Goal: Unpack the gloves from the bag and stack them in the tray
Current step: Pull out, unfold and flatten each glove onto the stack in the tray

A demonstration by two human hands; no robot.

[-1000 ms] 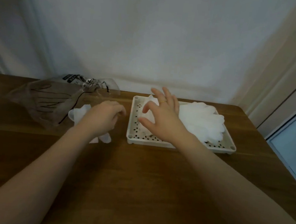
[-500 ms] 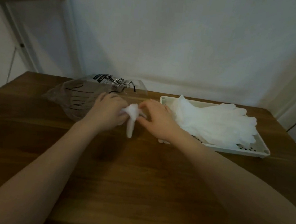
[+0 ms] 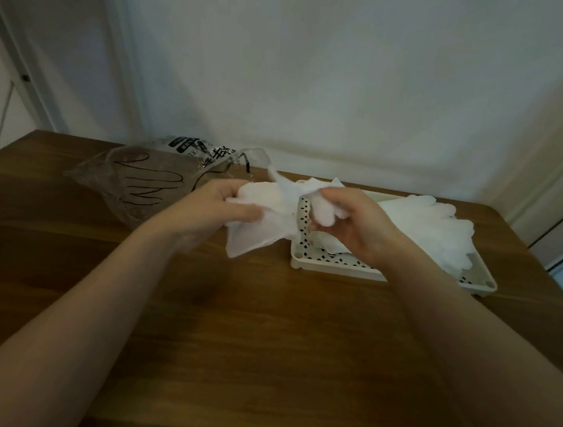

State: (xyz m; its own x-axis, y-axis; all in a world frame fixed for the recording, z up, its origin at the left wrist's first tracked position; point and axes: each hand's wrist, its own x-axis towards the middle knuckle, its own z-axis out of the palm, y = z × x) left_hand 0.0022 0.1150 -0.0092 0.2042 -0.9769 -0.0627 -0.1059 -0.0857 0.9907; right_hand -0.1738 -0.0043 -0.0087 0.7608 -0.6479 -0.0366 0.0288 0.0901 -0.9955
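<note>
Both hands hold one crumpled white glove in the air over the tabletop, just left of the perforated tray: left hand has a pinching grip on the cuff end, right hand has its fingers curled round the bunched finger end. To do this well, I'd say pull the two ends apart until it lies flat, then lay it squarely on the stack of gloves already in the tray, fingers the same way. Plastic bag lies well left (looks flat; can't tell if any remain inside).
</note>
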